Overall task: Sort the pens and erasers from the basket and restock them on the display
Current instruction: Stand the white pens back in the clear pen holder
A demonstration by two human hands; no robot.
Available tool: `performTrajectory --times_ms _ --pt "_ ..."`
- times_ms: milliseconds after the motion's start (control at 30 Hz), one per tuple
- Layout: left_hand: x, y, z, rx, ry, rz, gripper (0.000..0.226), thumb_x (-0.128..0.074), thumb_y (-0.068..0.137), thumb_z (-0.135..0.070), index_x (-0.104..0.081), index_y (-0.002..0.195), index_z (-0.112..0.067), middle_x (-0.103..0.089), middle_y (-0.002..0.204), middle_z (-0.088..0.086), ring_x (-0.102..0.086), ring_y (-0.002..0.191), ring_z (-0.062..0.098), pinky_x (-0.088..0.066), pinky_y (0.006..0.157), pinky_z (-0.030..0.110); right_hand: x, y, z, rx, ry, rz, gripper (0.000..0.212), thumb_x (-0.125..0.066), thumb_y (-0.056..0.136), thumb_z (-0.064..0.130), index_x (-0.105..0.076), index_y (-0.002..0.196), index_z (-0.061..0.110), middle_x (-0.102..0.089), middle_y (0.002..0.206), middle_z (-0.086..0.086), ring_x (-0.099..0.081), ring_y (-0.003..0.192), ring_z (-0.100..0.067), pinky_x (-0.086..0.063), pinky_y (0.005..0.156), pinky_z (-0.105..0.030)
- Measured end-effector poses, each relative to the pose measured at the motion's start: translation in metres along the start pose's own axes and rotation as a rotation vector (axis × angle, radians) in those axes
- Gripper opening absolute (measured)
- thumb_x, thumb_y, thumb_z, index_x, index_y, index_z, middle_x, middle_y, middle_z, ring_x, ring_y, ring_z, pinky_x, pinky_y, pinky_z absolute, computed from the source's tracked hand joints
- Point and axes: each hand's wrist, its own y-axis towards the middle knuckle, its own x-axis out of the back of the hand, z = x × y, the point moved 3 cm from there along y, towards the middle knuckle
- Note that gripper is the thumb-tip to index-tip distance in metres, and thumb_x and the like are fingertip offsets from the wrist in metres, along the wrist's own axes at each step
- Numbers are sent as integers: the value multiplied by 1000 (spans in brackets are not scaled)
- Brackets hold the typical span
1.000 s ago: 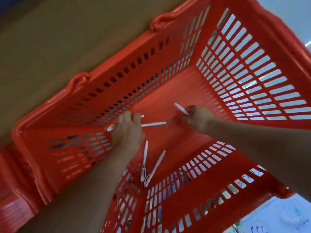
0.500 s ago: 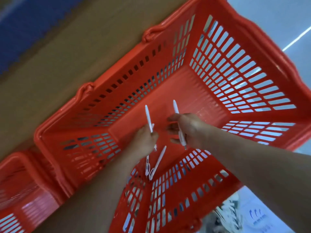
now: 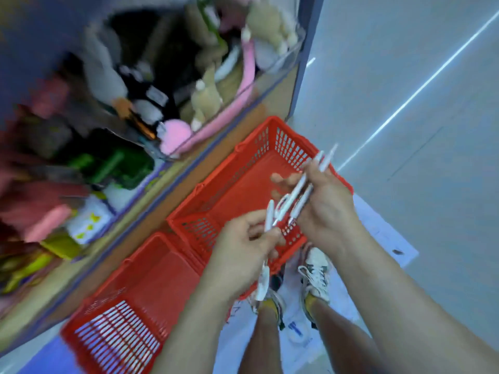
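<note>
Both my hands are raised above the red basket (image 3: 243, 182) on the floor. My right hand (image 3: 326, 209) grips a bunch of white pens (image 3: 302, 190) that point up and to the right. My left hand (image 3: 243, 252) is closed on more white pens (image 3: 266, 255), one sticking up toward the right hand's bunch and others hanging below the fist. The two bunches nearly touch. The basket's visible floor looks bare, partly hidden by my hands. No erasers show.
A second red basket (image 3: 129, 306) sits nearer me on the left. A display shelf (image 3: 151, 195) with plush toys (image 3: 210, 93) and packaged goods runs along the left, blurred. My feet in sneakers (image 3: 316, 273) stand on white paper sheets on the grey floor.
Both hands have lifted out of the basket with pens in them. The view has pulled far back and up, bringing the shelf, the second basket and my feet into sight.
</note>
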Motion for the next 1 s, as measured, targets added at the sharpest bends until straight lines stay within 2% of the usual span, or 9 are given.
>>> performTrajectory --times_ms 100,167,233,300,367,533,700,800,1000 --pt "12 -73 -69 -47 -148 -72 21 -55 92 -2 -66 103 -17 -67 67 5 -53 52 12 -44 49 17 -44 -68 63 1 65 59 24 -40 99 40 -44 86 22 -30 49 5 -34 34 -7 -35 37 -15" --pt "21 -119 -115 -117 -204 -86 21 -54 92 -8 -65 106 -19 -63 62 7 -53 51 15 -44 49 19 -78 -118 94 1 -138 171 25 -48 93 45 -46 85 21 -24 48 7 -19 34 -3 -18 34 -11" --pt "29 -161 -153 -175 -210 -96 22 -54 91 -11 -65 108 -21 -58 57 7 -51 49 15 -44 48 19 -111 -170 115 18 -373 323 30 -56 84 42 -50 93 15 -26 47 6 -16 35 -5 -13 36 -10" --pt "40 -199 -182 -208 -200 -139 24 -54 92 -11 -65 108 -24 -53 54 6 -45 46 13 -40 44 17 -142 -215 126 32 -552 457 36 -62 76 39 -54 98 11 -30 49 4 -17 36 -7 -13 38 -11" --pt "52 -233 -204 -236 -157 -187 24 -54 93 -14 -67 105 -31 -50 55 5 -42 45 13 -35 42 18 -170 -253 130 50 -657 549 23 -68 76 31 -57 84 13 -34 47 3 -19 36 -8 -16 37 -13" --pt "89 -301 -241 -307 -89 -283 24 -56 92 -22 -66 109 -36 -61 63 9 -49 55 17 -41 55 28 -224 -307 130 145 -737 643 17 -69 83 17 -58 73 8 -44 55 -12 -27 35 -11 -21 36 -16" --pt "146 -354 -249 -393 -148 -534 27 -68 83 -4 -72 98 -26 -70 86 2 -61 75 11 -51 71 30 -263 -328 126 140 -541 594 24 -60 91 16 -54 68 10 -47 56 -7 -29 34 -6 -23 34 -15" --pt "177 -376 -251 -420 -293 -651 19 -67 80 3 -72 91 -12 -70 75 5 -62 66 10 -52 63 20 -281 -336 114 110 -525 572 29 -58 93 18 -52 66 12 -46 59 -7 -28 34 -5 -22 33 -16" --pt "224 -392 -256 -431 -413 -760 11 -64 84 -4 -72 90 -9 -70 66 8 -66 63 14 -54 61 19 -301 -344 73 62 -599 558 22 -58 93 16 -54 72 9 -54 59 -6 -27 35 -5 -23 34 -16"
